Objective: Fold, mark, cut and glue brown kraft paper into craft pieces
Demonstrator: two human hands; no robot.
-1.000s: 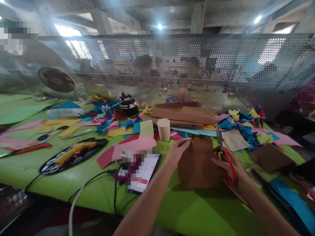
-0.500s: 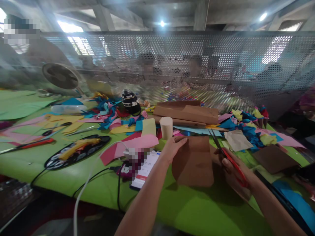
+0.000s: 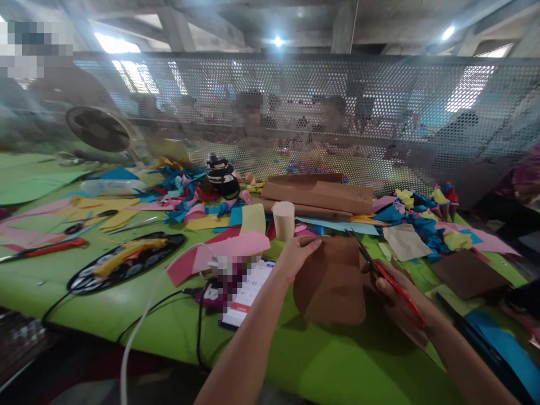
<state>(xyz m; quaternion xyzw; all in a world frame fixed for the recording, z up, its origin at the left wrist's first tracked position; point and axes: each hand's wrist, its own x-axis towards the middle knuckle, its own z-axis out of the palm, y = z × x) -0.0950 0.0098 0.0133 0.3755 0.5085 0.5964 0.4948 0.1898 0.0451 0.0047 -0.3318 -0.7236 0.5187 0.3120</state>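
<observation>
Green tabletop (image 3: 337, 360) bears a tray (image 3: 175, 242) cradling a yellow tool (image 3: 126, 259); left fingers (image 3: 311, 246) pinch brown material (image 3: 331, 281), right fingers (image 3: 382, 285) scissors (image 3: 394, 280).

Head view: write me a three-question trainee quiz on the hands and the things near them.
1. Fill in the colour: the left hand grips a ____ sheet.
2. True or false: the cream cylinder lies on its side.
3. Which hand holds the red-handled scissors? A) left hand; B) right hand.

Key: 1. brown; 2. false, it stands upright; 3. B.
</observation>
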